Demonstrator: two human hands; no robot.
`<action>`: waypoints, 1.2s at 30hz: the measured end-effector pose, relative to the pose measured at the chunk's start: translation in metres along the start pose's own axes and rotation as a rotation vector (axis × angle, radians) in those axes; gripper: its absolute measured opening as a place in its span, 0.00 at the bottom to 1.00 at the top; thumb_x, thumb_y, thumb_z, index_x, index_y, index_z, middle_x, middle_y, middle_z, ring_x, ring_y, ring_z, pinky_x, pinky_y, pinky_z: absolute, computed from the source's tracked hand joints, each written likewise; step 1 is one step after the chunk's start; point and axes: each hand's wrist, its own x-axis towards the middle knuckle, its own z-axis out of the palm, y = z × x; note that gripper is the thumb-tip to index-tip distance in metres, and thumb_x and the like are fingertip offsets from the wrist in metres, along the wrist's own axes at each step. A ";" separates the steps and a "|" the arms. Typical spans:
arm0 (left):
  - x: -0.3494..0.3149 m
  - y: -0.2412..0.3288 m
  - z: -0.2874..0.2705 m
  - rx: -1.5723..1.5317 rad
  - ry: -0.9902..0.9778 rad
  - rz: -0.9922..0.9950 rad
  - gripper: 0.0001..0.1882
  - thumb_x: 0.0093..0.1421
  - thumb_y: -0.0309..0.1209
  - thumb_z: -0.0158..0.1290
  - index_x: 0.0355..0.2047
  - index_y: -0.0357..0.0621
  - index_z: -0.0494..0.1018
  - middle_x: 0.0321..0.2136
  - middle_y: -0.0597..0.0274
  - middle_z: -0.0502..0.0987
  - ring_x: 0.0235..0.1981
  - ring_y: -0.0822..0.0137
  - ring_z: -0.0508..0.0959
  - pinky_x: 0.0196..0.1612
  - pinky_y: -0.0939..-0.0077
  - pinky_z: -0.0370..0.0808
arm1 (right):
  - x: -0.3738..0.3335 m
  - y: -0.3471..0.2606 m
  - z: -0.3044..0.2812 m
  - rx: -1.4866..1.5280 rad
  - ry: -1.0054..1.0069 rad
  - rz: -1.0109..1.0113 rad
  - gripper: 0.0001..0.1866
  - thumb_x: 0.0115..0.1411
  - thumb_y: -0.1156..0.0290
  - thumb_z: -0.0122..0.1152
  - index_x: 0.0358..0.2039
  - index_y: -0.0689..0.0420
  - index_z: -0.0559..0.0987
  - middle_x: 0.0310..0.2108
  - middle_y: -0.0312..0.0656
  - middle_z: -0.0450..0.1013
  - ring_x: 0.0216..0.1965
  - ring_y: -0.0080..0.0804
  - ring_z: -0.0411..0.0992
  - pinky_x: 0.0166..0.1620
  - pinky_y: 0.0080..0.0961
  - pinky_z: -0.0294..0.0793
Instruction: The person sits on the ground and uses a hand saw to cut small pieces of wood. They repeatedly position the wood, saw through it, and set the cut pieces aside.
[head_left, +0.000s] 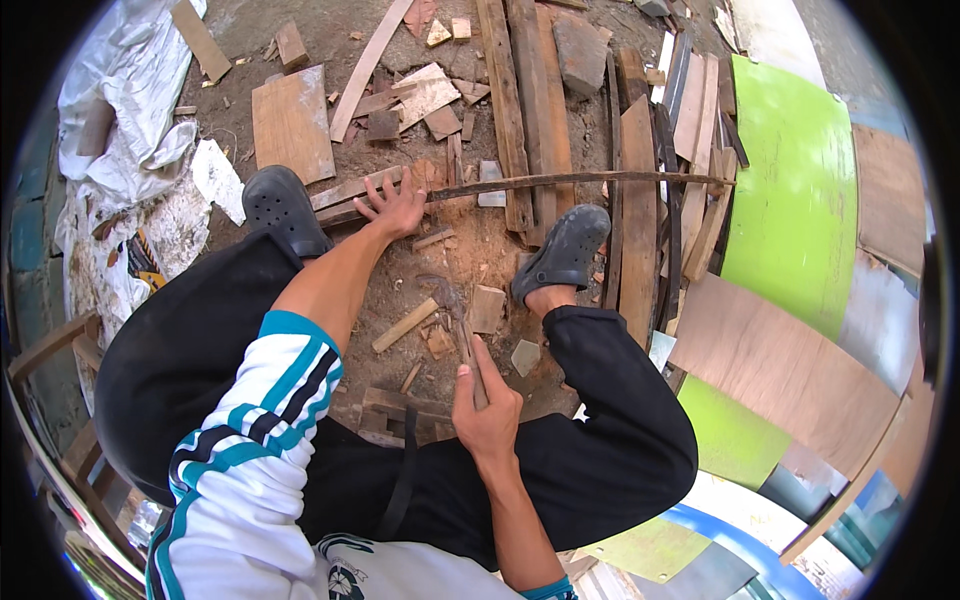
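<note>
Long thin wooden strip [560, 182] (crosswise, left-right) under flat left hand [393, 207]; right-hand [487, 412] fingers clenched around hammer [458, 318].

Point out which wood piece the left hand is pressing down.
The long thin dark strip running rightward from the left hand; it is slimmer and longer than the scattered offcuts.

Two bare hands are in view: the left hand [393, 207] spread flat on the ground at the far middle, the right hand [486, 409] closed around one hammer [458, 322] near the middle. Two black clogs show, the left clog [283, 208] and the right clog [566, 250]. One long thin strip [580, 181] runs from the left hand off to the right. On the right lie two bright green panels, a large one [790, 200] far and a smaller one [730, 432] nearer. One white tarp [125, 110] is crumpled at far left.
</note>
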 end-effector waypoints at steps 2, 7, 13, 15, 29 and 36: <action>-0.001 0.001 0.000 0.005 -0.003 -0.001 0.38 0.69 0.56 0.30 0.74 0.61 0.33 0.74 0.46 0.29 0.70 0.36 0.17 0.63 0.26 0.19 | 0.017 -0.002 0.008 0.014 -0.053 0.111 0.22 0.64 0.71 0.57 0.58 0.65 0.74 0.43 0.64 0.78 0.46 0.44 0.80 0.46 0.31 0.77; -0.004 0.006 -0.006 0.022 -0.033 -0.009 0.38 0.70 0.55 0.29 0.74 0.59 0.32 0.74 0.48 0.27 0.69 0.36 0.16 0.62 0.26 0.18 | 0.038 0.009 0.021 -0.040 -0.062 0.083 0.22 0.64 0.73 0.57 0.57 0.65 0.74 0.41 0.64 0.78 0.46 0.44 0.80 0.44 0.30 0.77; -0.003 0.007 -0.004 0.031 -0.035 -0.010 0.38 0.71 0.55 0.29 0.74 0.59 0.31 0.74 0.48 0.26 0.69 0.35 0.15 0.62 0.26 0.19 | 0.023 0.018 0.018 0.006 -0.008 0.023 0.21 0.65 0.72 0.57 0.58 0.64 0.75 0.41 0.63 0.78 0.45 0.48 0.80 0.44 0.30 0.77; -0.004 0.006 -0.003 0.023 -0.034 -0.002 0.38 0.71 0.55 0.29 0.74 0.59 0.31 0.74 0.47 0.26 0.69 0.35 0.15 0.62 0.25 0.19 | 0.059 0.013 0.030 -0.035 -0.101 0.151 0.21 0.65 0.73 0.57 0.57 0.66 0.75 0.44 0.62 0.78 0.47 0.47 0.80 0.46 0.28 0.77; -0.001 0.002 -0.002 0.049 -0.012 0.000 0.37 0.70 0.56 0.29 0.74 0.62 0.31 0.74 0.49 0.26 0.69 0.34 0.17 0.62 0.24 0.20 | 0.062 0.029 0.041 0.004 -0.023 0.035 0.23 0.66 0.67 0.53 0.60 0.61 0.74 0.42 0.62 0.79 0.45 0.54 0.79 0.47 0.35 0.77; -0.001 0.008 -0.006 0.035 -0.061 -0.010 0.37 0.71 0.55 0.28 0.74 0.63 0.29 0.74 0.49 0.25 0.69 0.35 0.16 0.63 0.24 0.20 | 0.064 0.014 0.040 -0.012 -0.007 0.013 0.24 0.65 0.66 0.55 0.59 0.62 0.74 0.46 0.61 0.77 0.50 0.49 0.78 0.52 0.34 0.74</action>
